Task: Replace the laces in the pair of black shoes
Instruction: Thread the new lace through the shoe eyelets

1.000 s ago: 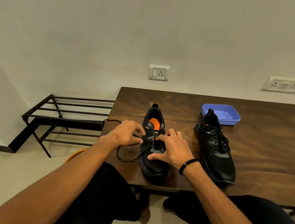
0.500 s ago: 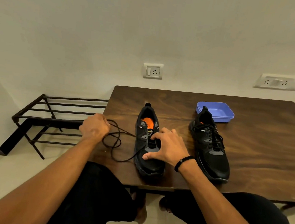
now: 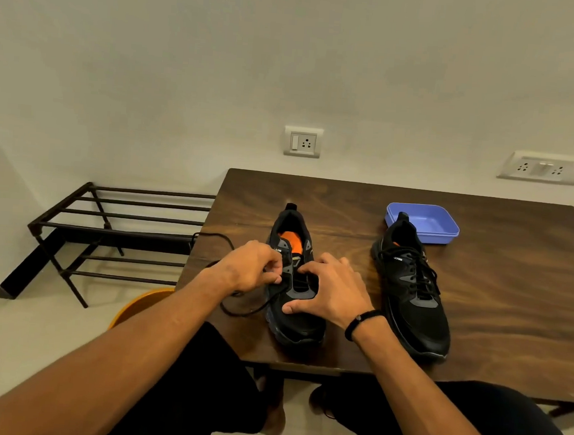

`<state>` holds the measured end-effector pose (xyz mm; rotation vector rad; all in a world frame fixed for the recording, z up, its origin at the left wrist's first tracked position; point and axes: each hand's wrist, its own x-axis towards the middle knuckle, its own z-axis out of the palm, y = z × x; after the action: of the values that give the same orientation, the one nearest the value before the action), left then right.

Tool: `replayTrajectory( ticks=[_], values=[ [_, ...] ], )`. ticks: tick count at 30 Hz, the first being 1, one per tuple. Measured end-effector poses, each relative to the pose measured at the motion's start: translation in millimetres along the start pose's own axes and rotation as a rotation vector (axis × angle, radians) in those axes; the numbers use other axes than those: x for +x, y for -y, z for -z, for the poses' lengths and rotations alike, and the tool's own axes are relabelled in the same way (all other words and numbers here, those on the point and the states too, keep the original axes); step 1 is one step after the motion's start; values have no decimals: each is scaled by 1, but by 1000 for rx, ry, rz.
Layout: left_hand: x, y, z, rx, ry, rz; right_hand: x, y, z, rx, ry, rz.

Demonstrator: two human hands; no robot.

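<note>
From my head view, my left hand (image 3: 252, 269) pinches the black lace (image 3: 240, 311) at the left shoe's (image 3: 295, 286) eyelets, its slack looping over the wooden counter (image 3: 498, 302). My right hand (image 3: 329, 291) lies spread over that shoe's tongue, fingers relaxed. The laced right shoe (image 3: 413, 296) stands beside, touching a blue tray (image 3: 445, 235).

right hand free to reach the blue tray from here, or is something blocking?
Probably yes. The right hand rests on the left shoe, holding nothing. The laced shoe stands between it and the blue tray, its heel against the tray's near rim, so the hand would go over it.
</note>
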<state>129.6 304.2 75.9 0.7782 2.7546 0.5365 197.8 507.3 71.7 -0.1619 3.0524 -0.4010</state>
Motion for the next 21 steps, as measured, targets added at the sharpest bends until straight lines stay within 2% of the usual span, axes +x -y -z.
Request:
replayTrajectory(
  ticks=[8, 11, 14, 16, 18, 19, 21],
  values=[
    [0, -10, 6, 220, -31, 117, -1, 0, 3, -32, -6, -33],
    [0, -8, 5, 192, -51, 198, -2, -7, 6, 45, 27, -53],
    [-5, -2, 4, 56, -83, 349, -1, -13, 8, 176, 86, -60],
    [-12, -2, 6, -45, 0, 434, 0, -14, 13, 261, 155, -44],
    [-18, -7, 5, -110, 212, 423, 0, -11, 17, 342, 208, -18],
    [-19, -10, 4, -126, 302, 399, 1, -9, 18, 389, 203, -23],
    [-19, -21, 1, -125, 353, 379, 2, -7, 19, 500, 147, -76]
  ],
)
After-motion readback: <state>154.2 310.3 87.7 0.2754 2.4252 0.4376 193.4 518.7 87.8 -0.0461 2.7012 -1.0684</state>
